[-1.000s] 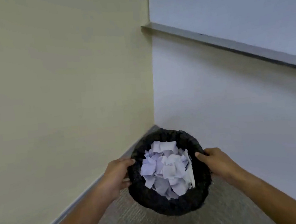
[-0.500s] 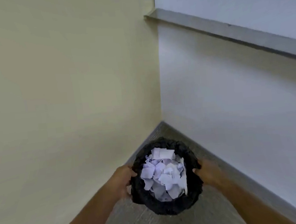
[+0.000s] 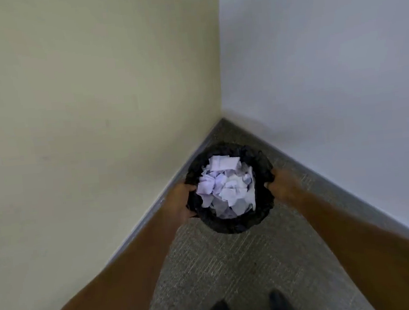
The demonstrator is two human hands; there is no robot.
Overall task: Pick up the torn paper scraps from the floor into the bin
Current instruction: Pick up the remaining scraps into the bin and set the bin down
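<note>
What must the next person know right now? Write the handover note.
Left hand grips the bin's left side; right hand grips its right side.
The bin, lined with a black bag, is in the room corner, over the carpet; whether it touches down is unclear.
Done: torn paper scraps fill the bin; none visible on the floor.
Left: probably set it down, let go, check outside this view.

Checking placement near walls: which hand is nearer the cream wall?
Left. The left hand grips the bin on the side by the cream wall; the right hand grips the opposite side.
</note>
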